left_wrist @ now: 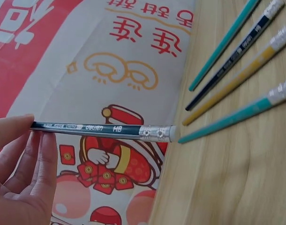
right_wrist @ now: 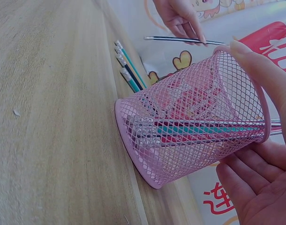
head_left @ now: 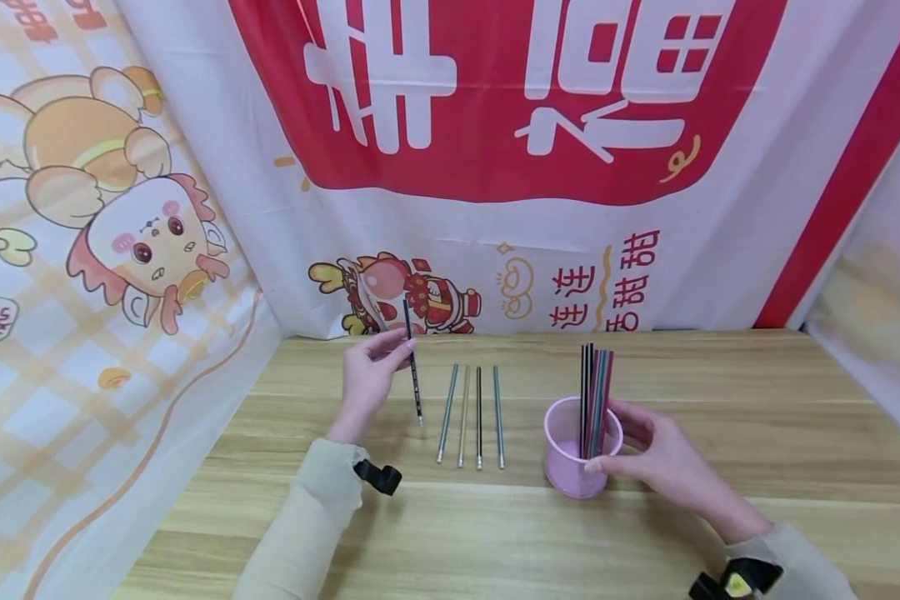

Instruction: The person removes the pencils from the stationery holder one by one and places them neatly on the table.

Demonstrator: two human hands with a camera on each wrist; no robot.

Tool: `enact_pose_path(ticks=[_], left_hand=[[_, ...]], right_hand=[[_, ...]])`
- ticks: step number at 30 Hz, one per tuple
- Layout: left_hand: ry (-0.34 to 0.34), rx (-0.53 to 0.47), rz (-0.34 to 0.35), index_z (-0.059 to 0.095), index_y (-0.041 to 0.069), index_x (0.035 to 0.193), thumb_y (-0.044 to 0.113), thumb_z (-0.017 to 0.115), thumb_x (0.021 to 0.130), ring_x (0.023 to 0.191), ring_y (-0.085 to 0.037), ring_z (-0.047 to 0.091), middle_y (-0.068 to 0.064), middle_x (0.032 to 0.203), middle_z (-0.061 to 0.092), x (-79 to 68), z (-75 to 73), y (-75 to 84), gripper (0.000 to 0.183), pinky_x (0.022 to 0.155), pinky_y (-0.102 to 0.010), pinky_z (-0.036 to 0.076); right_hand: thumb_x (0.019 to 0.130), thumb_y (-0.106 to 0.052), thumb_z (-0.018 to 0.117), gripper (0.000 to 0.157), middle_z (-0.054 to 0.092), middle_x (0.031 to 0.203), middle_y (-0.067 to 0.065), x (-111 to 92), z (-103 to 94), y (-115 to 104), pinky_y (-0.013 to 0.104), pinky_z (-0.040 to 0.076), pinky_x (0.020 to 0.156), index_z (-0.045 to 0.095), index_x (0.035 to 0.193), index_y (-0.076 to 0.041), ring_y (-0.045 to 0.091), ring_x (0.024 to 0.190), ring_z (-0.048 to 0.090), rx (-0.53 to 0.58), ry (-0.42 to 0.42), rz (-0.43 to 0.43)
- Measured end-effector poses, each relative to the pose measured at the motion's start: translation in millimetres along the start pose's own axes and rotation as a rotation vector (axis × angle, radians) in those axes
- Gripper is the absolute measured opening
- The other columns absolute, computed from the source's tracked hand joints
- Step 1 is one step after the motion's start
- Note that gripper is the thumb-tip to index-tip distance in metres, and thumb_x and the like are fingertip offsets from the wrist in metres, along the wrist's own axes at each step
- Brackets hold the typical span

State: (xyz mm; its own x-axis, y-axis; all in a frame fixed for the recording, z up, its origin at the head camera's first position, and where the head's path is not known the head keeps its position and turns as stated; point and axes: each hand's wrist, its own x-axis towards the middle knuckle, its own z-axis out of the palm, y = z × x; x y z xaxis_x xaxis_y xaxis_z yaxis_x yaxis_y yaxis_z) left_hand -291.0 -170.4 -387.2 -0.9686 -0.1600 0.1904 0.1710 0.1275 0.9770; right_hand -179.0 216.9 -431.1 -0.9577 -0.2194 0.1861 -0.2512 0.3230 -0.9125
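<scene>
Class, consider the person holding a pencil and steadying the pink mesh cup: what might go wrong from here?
1. The left hand pinches a slim black pencil with white print well away from its eraser end, so it might swivel or slip.
2. Four slim teal, yellow and black pencils lie close together; a brush could disturb the row.
3. Pencils bunch along one side of the pink wire-mesh cup; if the right hand tugs, it may tip.

Reads "HB" and "deli" in pale print on the dark pencil [left_wrist: 103, 128] in the left hand [left_wrist: 23, 173], repeats "HB" on a second dark pencil [left_wrist: 234, 55] on the desk [left_wrist: 218, 187], and bears, on the wall cloth [head_left: 435, 225], a white 福 within the red panel [head_left: 495, 183] plus red 连连 and 甜甜 below.
</scene>
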Motion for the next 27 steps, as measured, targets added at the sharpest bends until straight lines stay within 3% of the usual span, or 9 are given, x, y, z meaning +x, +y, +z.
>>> enact_pose_path(ticks=[13, 27], left_hand=[[-0.058, 0.109, -0.061, 0.072, 0.006, 0.122, 0.016, 0.078, 0.092, 0.095, -0.023, 0.071, -0.013, 0.112, 0.071, 12.0, -9.9, -14.3, 0.032, 0.081, -0.027, 0.06], [-0.181, 0.243, -0.123, 0.07, -0.002, 0.122, 0.006, 0.075, 0.093, 0.086, -0.023, 0.073, -0.019, 0.108, 0.073, 20.2, -11.8, -37.5, 0.031, 0.077, -0.03, 0.062]], right_hand=[[0.077, -0.012, 0.091, 0.082, 0.059, 0.135, 0.027, 0.6, 0.0, 0.2, 0.02, 0.05, 0.095, 0.048, 0.142, 0.011, 0.037, 0.119, 0.062, 0.008, 0.003, 0.003], [0.077, -0.015, 0.092, 0.083, 0.058, 0.137, 0.027, 0.7, 0.1, -0.9, 0.02, 0.049, 0.096, 0.048, 0.144, 0.01, 0.038, 0.121, 0.06, -0.004, 0.001, 0.023]])
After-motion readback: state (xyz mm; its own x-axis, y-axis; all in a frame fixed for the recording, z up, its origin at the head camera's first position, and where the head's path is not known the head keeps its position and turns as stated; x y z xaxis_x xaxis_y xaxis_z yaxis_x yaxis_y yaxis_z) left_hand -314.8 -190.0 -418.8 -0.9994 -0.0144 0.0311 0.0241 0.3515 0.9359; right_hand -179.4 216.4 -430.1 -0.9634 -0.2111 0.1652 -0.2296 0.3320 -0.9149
